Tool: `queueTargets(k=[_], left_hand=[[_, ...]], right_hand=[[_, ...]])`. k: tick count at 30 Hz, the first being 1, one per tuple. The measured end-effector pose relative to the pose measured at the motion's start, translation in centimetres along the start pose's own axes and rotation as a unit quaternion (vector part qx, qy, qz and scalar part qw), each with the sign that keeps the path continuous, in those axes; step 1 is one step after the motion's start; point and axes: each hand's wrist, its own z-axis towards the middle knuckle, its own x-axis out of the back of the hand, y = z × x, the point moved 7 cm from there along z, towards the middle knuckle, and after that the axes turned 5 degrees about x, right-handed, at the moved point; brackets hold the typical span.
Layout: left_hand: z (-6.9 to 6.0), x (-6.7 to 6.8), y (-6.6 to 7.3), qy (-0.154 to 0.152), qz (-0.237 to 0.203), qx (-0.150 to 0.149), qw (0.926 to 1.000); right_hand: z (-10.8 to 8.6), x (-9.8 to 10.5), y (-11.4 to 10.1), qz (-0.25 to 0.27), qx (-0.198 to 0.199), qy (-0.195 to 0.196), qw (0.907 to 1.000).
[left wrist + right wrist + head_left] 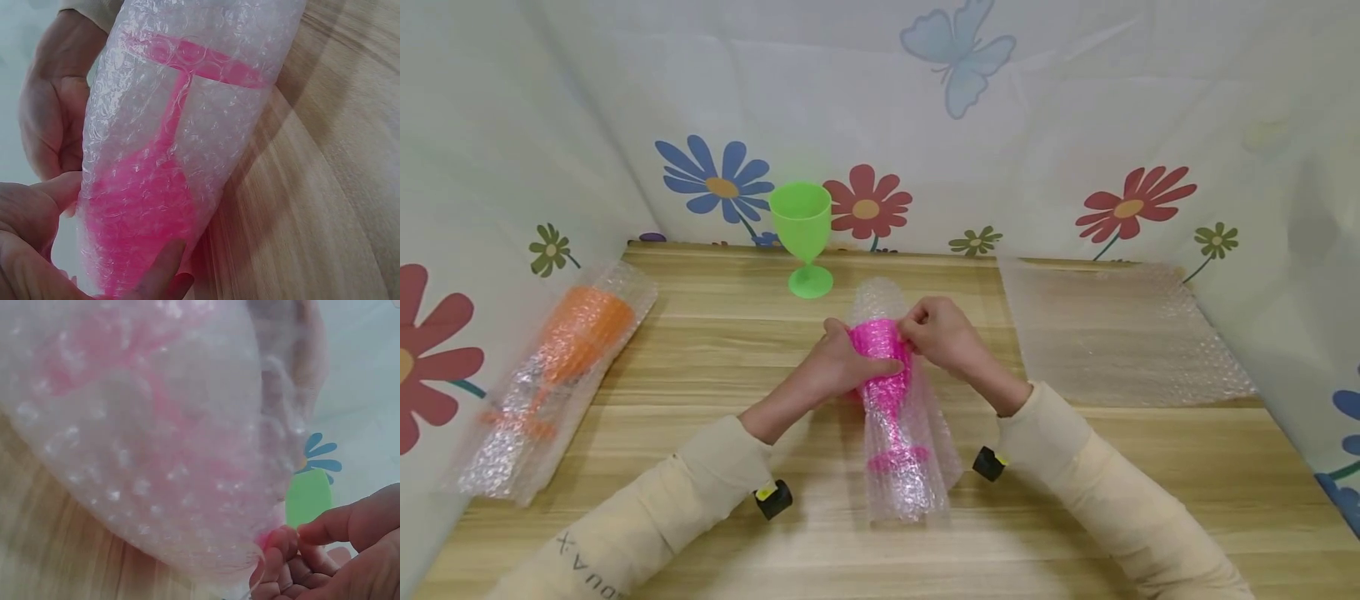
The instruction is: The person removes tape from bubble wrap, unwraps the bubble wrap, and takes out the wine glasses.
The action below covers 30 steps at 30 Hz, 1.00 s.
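A pink goblet [891, 402] lies on its side mid-table, rolled in bubble wrap [910, 497], with its foot toward me. My left hand [842, 360] holds the wrapped cup, thumb across the top; its other fingers are largely hidden. In the left wrist view the goblet's bowl [140, 200] shows through the film. At the right side of the bowl, my right hand [946, 335] pinches the edge of the wrap between thumb and fingers. The right wrist view shows a loose layer of the wrap [131, 487], blurred, close to the camera.
A green goblet [802, 225] stands upright at the back. An orange goblet [583, 329] in bubble wrap lies along the left edge. To the right, a flat bubble wrap sheet [1120, 333] is spread on the wooden table [715, 333]. A flowered cloth [1022, 167] hangs behind.
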Motion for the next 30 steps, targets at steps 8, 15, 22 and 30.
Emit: queueTargets(k=[8,15,22,30], left_hand=[[0.3,0.1,-0.4,-0.030,0.002,0.005,0.9995],[0.5,0.4,-0.4,-0.028,0.012,0.007,0.9995],[0.4,0.3,-0.5,-0.017,0.002,0.011,0.9998],[0.5,0.3,-0.9,-0.012,-0.002,0.024,0.9996]], right_hand=[[-0.3,-0.4,0.5,0.083,0.001,-0.010,0.9965],[-0.4,-0.5,0.8,0.124,-0.016,-0.031,0.9917],[-0.5,-0.6,1.0,0.111,-0.010,-0.034,0.9932],[-0.7,-1.0,1.1,0.083,-0.016,-0.035,0.9958]])
